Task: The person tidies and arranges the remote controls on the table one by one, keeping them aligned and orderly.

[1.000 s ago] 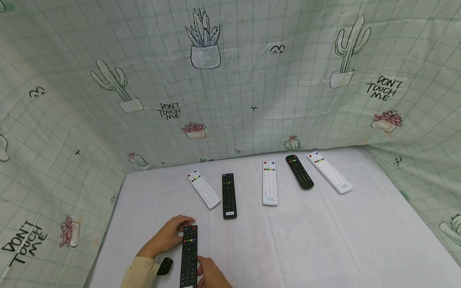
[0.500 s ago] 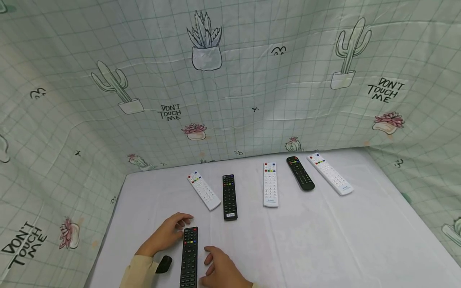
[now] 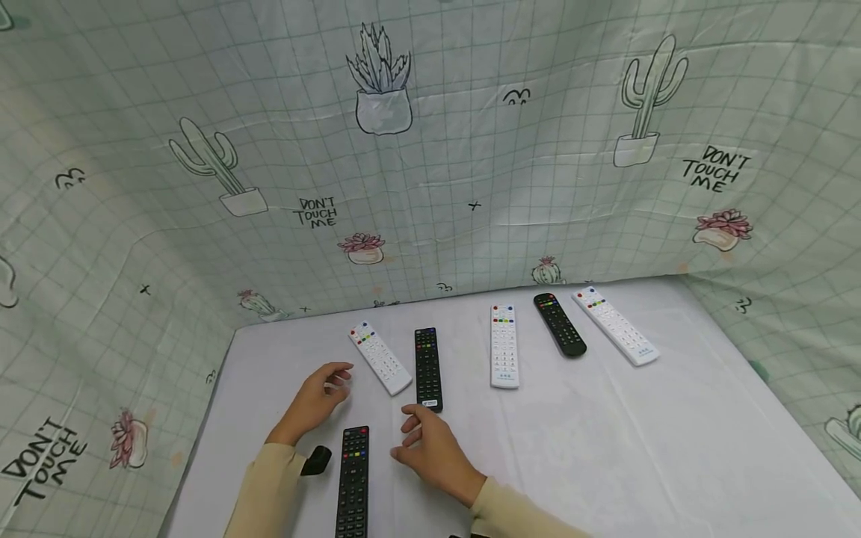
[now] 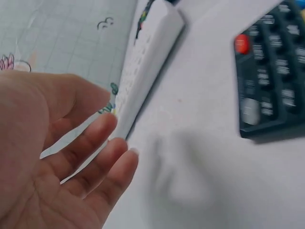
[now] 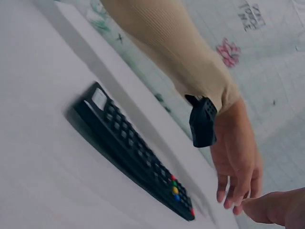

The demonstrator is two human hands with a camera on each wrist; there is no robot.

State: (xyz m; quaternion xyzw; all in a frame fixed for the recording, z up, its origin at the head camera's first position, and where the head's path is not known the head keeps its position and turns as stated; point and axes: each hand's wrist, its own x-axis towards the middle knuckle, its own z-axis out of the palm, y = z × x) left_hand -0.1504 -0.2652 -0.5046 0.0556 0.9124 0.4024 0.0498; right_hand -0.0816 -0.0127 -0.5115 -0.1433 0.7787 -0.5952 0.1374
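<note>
My left hand (image 3: 319,397) hovers over the white tabletop with loosely bent fingers and holds nothing. It is nearest the short white remote control (image 3: 380,359), whose side also shows in the left wrist view. My right hand (image 3: 433,448), likewise holding nothing, is just below the lower end of a black remote control (image 3: 427,366); I cannot tell whether its fingertips touch it. Between my forearms lies another black remote control (image 3: 353,478), its lower end cut off by the head view's bottom edge. In the right wrist view this black remote control (image 5: 138,152) lies flat, apart from both hands.
Farther right lie a white remote control (image 3: 504,346), a black one with rounded ends (image 3: 560,323) and a slanted white one (image 3: 615,326). A cactus-print cloth (image 3: 430,164) hangs behind and at both sides of the white table (image 3: 605,448).
My right hand has let go of the near black remote control and moved up and right. My left hand has moved away from it, up toward the short white one. The remotes stay put.
</note>
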